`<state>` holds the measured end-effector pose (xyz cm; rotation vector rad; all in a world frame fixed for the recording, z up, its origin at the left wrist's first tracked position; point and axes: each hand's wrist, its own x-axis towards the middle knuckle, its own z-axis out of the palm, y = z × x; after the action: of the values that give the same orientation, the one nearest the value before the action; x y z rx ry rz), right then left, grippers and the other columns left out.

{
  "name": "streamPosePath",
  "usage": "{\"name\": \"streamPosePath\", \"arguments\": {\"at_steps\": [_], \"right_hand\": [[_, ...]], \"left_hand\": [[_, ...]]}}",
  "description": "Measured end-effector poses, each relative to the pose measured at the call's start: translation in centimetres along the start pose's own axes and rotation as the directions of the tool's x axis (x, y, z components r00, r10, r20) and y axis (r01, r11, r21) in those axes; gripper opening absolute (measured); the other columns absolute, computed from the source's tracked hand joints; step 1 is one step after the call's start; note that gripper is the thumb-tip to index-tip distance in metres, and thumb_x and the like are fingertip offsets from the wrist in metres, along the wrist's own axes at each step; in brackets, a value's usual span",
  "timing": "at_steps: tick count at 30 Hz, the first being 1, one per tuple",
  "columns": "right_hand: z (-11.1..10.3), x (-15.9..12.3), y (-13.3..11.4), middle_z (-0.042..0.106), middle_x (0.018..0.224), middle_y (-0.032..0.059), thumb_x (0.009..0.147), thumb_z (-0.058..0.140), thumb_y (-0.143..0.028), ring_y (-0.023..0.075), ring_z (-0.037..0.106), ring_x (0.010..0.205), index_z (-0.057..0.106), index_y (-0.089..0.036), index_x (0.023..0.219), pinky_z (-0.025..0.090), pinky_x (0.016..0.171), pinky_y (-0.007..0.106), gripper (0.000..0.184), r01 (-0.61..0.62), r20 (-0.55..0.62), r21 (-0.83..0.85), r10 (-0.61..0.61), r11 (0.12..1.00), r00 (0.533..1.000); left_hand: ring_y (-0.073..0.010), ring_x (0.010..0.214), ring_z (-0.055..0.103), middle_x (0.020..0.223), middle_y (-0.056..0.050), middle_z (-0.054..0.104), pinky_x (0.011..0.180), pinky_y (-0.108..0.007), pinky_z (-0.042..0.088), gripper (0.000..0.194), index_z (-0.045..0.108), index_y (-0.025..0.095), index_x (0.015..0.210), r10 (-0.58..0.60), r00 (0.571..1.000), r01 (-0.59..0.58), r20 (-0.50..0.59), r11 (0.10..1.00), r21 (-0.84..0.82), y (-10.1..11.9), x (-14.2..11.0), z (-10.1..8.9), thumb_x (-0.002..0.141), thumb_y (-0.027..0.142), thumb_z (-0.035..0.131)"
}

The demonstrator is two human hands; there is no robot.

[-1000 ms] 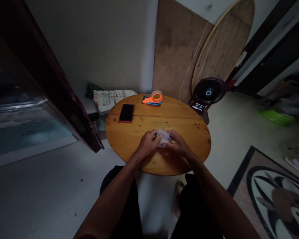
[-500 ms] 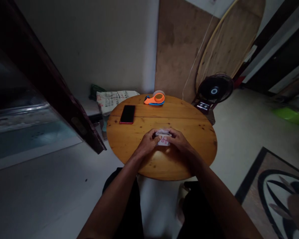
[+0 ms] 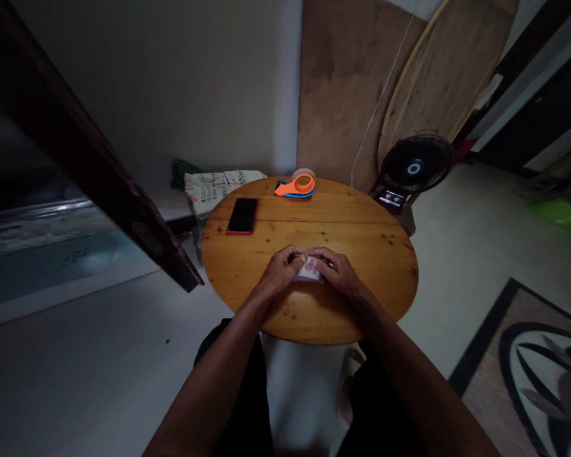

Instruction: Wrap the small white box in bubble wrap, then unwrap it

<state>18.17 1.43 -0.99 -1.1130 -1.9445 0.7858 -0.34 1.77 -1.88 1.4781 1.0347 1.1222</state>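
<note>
Between my two hands, low over the near middle of a round wooden table [image 3: 276,311], is a small deck of playing cards [image 3: 309,271], white with a pink-red print on its upper face. My left hand [image 3: 282,268] closes on its left side, thumb on top. From the right, my right hand [image 3: 337,269] grips it the same way, with the thumb lying over the face. The fingers hide the far edge and sides of the deck.
Farther back on the table lie a dark phone with a red edge [image 3: 242,216] and an orange-and-blue tape dispenser [image 3: 295,185]. A printed sack [image 3: 207,190] is behind its left edge. A black fan [image 3: 413,166] stands beyond the right edge. A dark door frame [image 3: 147,235] slants at left.
The far side of the deck was raised and blurred between my hands; now it lies flatter, its printed face showing more. My fingertips have come closer together. The view has shifted slightly.
</note>
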Motion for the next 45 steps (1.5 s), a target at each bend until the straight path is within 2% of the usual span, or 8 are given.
{"name": "streamPosePath", "arguments": {"at_steps": [9, 15, 19, 26, 30, 35, 40, 45], "right_hand": [[0.2, 0.1, 0.3, 0.068, 0.093, 0.0050, 0.086, 0.055, -0.036, 0.0186, 0.061, 0.085, 0.065, -0.019, 0.098, 0.047, 0.077, 0.030, 0.024, 0.001, -0.056, -0.034, -0.003, 0.999, 0.998], [0.5, 0.3, 0.6, 0.067, 0.095, 0.0022, 0.085, 0.057, -0.037, 0.0175, 0.061, 0.086, 0.064, -0.020, 0.102, 0.048, 0.076, 0.028, 0.024, -0.077, 0.037, 0.252, 0.070, 0.965, 0.997], [0.7, 0.5, 0.5, 0.064, 0.085, 0.0005, 0.083, 0.060, -0.039, 0.0155, 0.059, 0.077, 0.065, -0.019, 0.088, 0.047, 0.070, 0.026, 0.021, -0.113, 0.011, 0.319, 0.116, 0.941, 0.993], [1.4, 1.1, 0.6, 0.058, 0.069, -0.0001, 0.086, 0.056, -0.043, 0.0142, 0.053, 0.064, 0.065, -0.018, 0.075, 0.043, 0.060, 0.025, 0.028, -0.076, -0.103, 0.213, 0.100, 0.974, 0.990], [1.6, 1.0, 0.6, 0.061, 0.080, 0.0032, 0.089, 0.054, -0.038, 0.0168, 0.057, 0.079, 0.066, -0.019, 0.073, 0.046, 0.073, 0.028, 0.028, 0.095, -0.195, 0.066, -0.081, 0.993, 0.977], [1.1, 0.5, 0.3, 0.063, 0.083, 0.0043, 0.092, 0.051, -0.033, 0.0170, 0.059, 0.082, 0.068, -0.019, 0.073, 0.047, 0.078, 0.029, 0.028, 0.194, -0.140, -0.041, -0.198, 0.980, 0.970], [0.8, 0.1, 0.1, 0.070, 0.088, 0.0041, 0.089, 0.055, -0.027, 0.0168, 0.064, 0.083, 0.073, -0.022, 0.089, 0.049, 0.077, 0.028, 0.019, 0.203, -0.114, -0.079, -0.211, 0.976, 0.971], [0.9, -0.2, 0.1, 0.072, 0.093, 0.0046, 0.089, 0.054, -0.026, 0.0170, 0.066, 0.086, 0.072, -0.022, 0.094, 0.049, 0.078, 0.028, 0.020, 0.190, -0.159, -0.115, -0.206, 0.975, 0.965]], "left_hand": [[-0.0173, 0.087, 0.062, 0.099, -0.007, 0.068, 0.075, -0.026, 0.050, 0.040, 0.062, 0.013, 0.115, -0.001, 0.998, 0.002, -0.070, 1.000, 0.026, -0.1, 0.1, 0.2, 0.079, 0.030, 0.064], [-0.0182, 0.090, 0.062, 0.105, -0.009, 0.067, 0.079, -0.028, 0.050, 0.048, 0.061, 0.012, 0.118, -0.067, 0.998, 0.064, -0.022, 0.991, -0.118, -0.1, 0.0, 0.1, 0.076, 0.033, 0.068], [-0.0172, 0.086, 0.063, 0.102, -0.009, 0.068, 0.076, -0.028, 0.050, 0.051, 0.062, 0.011, 0.114, -0.102, 0.995, 0.098, -0.005, 0.969, -0.225, -0.4, 0.0, 0.2, 0.071, 0.038, 0.073], [-0.0154, 0.080, 0.063, 0.095, -0.006, 0.069, 0.072, -0.025, 0.050, 0.047, 0.065, 0.011, 0.108, -0.094, 0.996, 0.092, 0.002, 0.966, -0.240, -0.4, 0.1, 0.4, 0.070, 0.038, 0.074], [-0.0158, 0.081, 0.063, 0.096, -0.007, 0.070, 0.074, -0.025, 0.050, 0.035, 0.067, 0.011, 0.103, -0.053, 0.999, 0.050, -0.009, 0.985, -0.164, -0.3, 0.2, 0.5, 0.075, 0.031, 0.067], [-0.0170, 0.085, 0.063, 0.094, -0.007, 0.071, 0.075, -0.025, 0.050, 0.027, 0.070, 0.012, 0.097, 0.010, 0.999, -0.010, -0.034, 1.000, -0.018, -0.3, 0.3, 0.5, 0.078, 0.028, 0.060], [-0.0151, 0.076, 0.061, 0.084, -0.004, 0.069, 0.069, -0.023, 0.048, 0.023, 0.070, 0.012, 0.089, 0.026, 1.000, -0.026, 0.003, 0.999, -0.042, -0.1, 0.2, 0.4, 0.078, 0.030, 0.060], [-0.0133, 0.069, 0.057, 0.076, -0.002, 0.066, 0.063, -0.022, 0.044, 0.023, 0.068, 0.013, 0.086, 0.005, 1.000, -0.005, 0.012, 0.998, -0.056, -0.1, 0.3, 0.4, 0.078, 0.031, 0.058]]}}
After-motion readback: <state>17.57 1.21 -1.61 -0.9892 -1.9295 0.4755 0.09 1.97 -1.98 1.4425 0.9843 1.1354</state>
